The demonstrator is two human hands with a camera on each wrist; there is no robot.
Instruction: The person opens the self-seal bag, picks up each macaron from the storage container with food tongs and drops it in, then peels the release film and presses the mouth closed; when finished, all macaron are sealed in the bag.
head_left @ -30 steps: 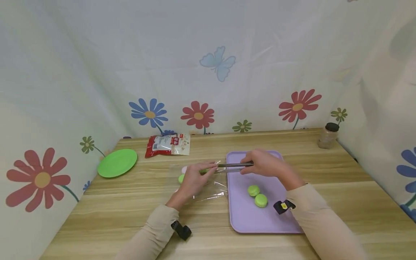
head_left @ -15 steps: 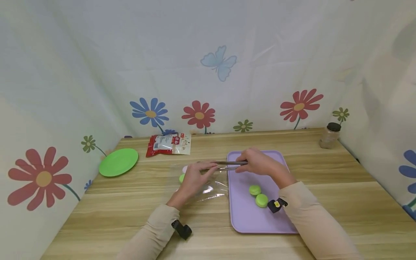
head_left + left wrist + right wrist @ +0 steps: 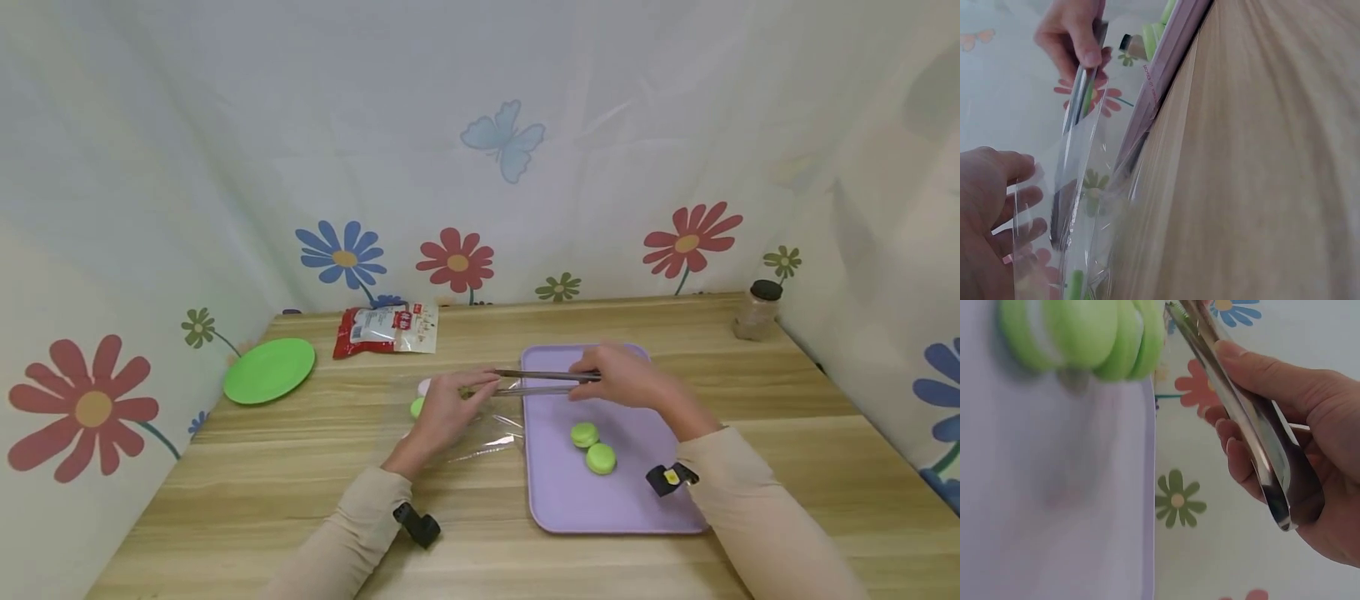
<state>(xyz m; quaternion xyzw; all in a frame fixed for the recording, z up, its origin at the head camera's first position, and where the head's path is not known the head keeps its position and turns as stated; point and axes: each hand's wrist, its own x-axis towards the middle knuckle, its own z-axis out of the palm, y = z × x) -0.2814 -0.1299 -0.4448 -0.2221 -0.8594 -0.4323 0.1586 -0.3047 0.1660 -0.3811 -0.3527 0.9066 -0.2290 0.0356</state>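
Note:
My right hand [image 3: 621, 379] grips metal tongs [image 3: 542, 375] near their closed end, thumb on one arm and fingers on the other. The tongs reach leftward into the mouth of a clear plastic bag [image 3: 491, 437]. My left hand [image 3: 444, 408] holds the bag's edge, its film lying across the fingertips in the left wrist view. Inside the bag are a green macaron [image 3: 417, 407] and a pale pink one [image 3: 424, 387], both partly hidden by the hand. Two green macarons, one nearer [image 3: 601, 458] and one farther [image 3: 584, 434], lie on a purple tray [image 3: 555, 508] below my right hand.
A green plate [image 3: 268, 371] sits at the table's left edge. Behind the bag lies a red and white snack packet [image 3: 386, 329]. A jar with a black lid [image 3: 757, 310] stands at the back right. Flowered cloth [image 3: 525, 225] walls the wooden table [image 3: 315, 467].
My right hand and the tongs moved slightly left, toward the bag, then back right, farther than where they began. My left hand stays in place at the bag.

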